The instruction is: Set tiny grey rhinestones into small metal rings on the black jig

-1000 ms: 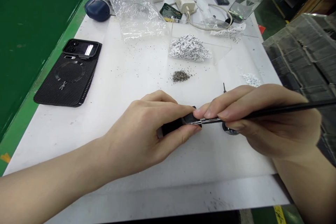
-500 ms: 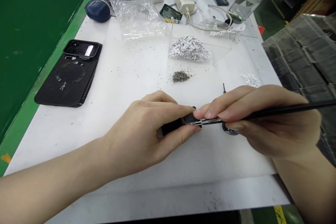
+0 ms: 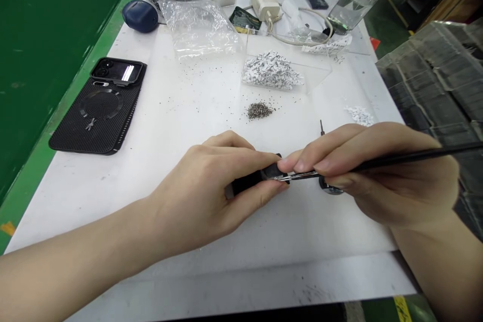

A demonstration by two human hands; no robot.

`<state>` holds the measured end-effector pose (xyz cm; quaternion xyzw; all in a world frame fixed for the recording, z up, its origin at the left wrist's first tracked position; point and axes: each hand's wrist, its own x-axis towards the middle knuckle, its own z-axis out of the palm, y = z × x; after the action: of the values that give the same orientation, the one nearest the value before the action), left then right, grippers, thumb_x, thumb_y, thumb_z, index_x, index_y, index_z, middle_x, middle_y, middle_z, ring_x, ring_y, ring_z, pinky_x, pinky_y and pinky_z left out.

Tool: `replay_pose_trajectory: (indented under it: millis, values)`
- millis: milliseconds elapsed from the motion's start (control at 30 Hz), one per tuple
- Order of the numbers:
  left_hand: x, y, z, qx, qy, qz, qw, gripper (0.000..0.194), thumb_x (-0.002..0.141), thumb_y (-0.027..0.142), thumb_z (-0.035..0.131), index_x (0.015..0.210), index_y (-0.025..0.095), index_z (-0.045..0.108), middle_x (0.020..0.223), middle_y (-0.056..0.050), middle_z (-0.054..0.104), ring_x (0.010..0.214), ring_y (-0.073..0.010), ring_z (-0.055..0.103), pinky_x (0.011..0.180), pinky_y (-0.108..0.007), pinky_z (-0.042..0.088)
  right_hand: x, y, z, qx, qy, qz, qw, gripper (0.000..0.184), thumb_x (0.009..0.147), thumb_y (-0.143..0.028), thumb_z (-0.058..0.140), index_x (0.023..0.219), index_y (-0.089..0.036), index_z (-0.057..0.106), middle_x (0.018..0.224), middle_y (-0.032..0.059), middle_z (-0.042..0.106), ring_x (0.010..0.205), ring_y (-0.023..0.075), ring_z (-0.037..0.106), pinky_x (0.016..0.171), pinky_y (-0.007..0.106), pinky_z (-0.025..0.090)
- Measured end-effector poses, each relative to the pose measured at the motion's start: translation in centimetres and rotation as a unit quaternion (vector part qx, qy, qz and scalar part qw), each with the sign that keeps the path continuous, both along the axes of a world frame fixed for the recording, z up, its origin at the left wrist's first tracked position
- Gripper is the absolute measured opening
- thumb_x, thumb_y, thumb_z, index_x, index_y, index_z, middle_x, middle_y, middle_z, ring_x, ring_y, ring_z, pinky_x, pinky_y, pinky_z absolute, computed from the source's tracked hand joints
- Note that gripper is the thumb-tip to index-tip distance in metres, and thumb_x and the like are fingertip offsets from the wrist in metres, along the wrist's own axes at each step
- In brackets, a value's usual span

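My left hand (image 3: 211,186) pinches a small black block-shaped part (image 3: 249,181) between thumb and fingers, just over the table. In my right hand (image 3: 377,176) are thin black tweezers (image 3: 415,155), their silver tips touching the right end of the black part. My right fingertips also rest against that end. A screwdriver shows behind the right hand: its thin bit (image 3: 321,128) sticks up above the fingers, and a round dark end (image 3: 331,186) shows below. Whether the hand grips it is hidden. Small details at the tweezer tips are too fine to make out.
Beyond my hands lie a pile of tiny screws (image 3: 259,110), a clear tray (image 3: 317,78) of small white pieces, and loose white pieces (image 3: 359,115). A black phone case (image 3: 100,110) is at left. Bags, a charger (image 3: 265,2) and a bottle (image 3: 354,2) stand farther back.
The tweezers have tilted slightly, and their tips look closer together on the black part. Both hands otherwise stay in place.
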<state>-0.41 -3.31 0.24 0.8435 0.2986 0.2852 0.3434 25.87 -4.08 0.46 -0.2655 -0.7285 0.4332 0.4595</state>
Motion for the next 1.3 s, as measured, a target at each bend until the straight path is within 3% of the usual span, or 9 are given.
replay_pose_trajectory:
  millis: [300, 967, 1300]
  values:
    - [0.0, 0.0, 0.0, -0.001, 0.002, 0.004, 1.0, 0.024, 0.112, 0.029, 0.069, 0.128, 0.018, 0.083, 0.107, -0.002, 0.088, 0.099, -0.018, 0.079, 0.096, -0.027, 0.063, -0.3, 0.1, -0.1, 0.024, 0.008, -0.003, 1.0, 0.025, 0.099, -0.009, 0.083, 0.119, -0.023, 0.086, 0.106, 0.0065, 0.089, 0.1, 0.024, 0.09, 0.093, 0.035, 0.078]
    - [0.0, 0.0, 0.2, -0.014, 0.01, 0.006, 1.0, 0.023, 0.112, 0.031, 0.069, 0.125, 0.021, 0.085, 0.109, -0.004, 0.089, 0.1, -0.0205, 0.08, 0.094, -0.031, 0.066, 0.1, 0.1, 0.1, -0.005, -0.018, 0.003, 1.0, 0.024, 0.1, -0.013, 0.081, 0.117, -0.03, 0.087, 0.107, 0.0049, 0.089, 0.102, 0.0242, 0.089, 0.095, 0.036, 0.077]
    - [0.1, 0.0, -1.1, 0.003, -0.028, 0.013, 1.0, 0.022, 0.112, 0.03, 0.071, 0.126, 0.021, 0.086, 0.109, -0.002, 0.089, 0.1, -0.0182, 0.078, 0.09, -0.025, 0.062, 0.0, 0.5, -0.4, 0.037, -0.007, 0.015, 0.999, 0.024, 0.098, -0.01, 0.083, 0.114, -0.028, 0.085, 0.106, 0.0051, 0.088, 0.102, 0.0243, 0.089, 0.093, 0.036, 0.077]
